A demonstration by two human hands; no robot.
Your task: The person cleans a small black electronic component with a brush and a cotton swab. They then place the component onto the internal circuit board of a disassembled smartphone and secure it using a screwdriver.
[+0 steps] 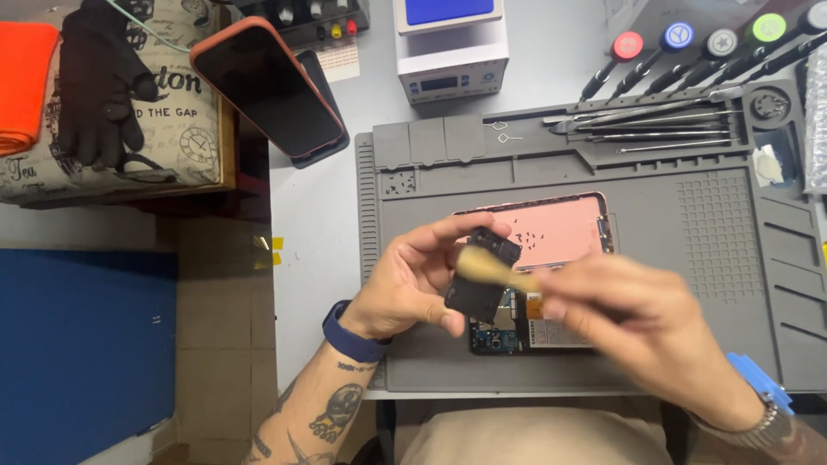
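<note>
His left hand (412,284) pinched the small black part (479,277) steady while his right hand (633,314) gripped a brush (482,265), wisely stroking lightly above the opened phone (538,258).

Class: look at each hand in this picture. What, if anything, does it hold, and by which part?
The left hand pinches a small black flat component by its edges. The right hand holds a blurred light-bristled brush by its handle.

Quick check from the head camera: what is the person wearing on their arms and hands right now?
Both hands are bare, no gloves or sleeves. The left hand has a dark blue band on the wrist, and the forearm carries dark tattoos. The right hand is motion-blurred; its wrist has a metal-link bracelet or watch, with a light blue piece beside it.
</note>
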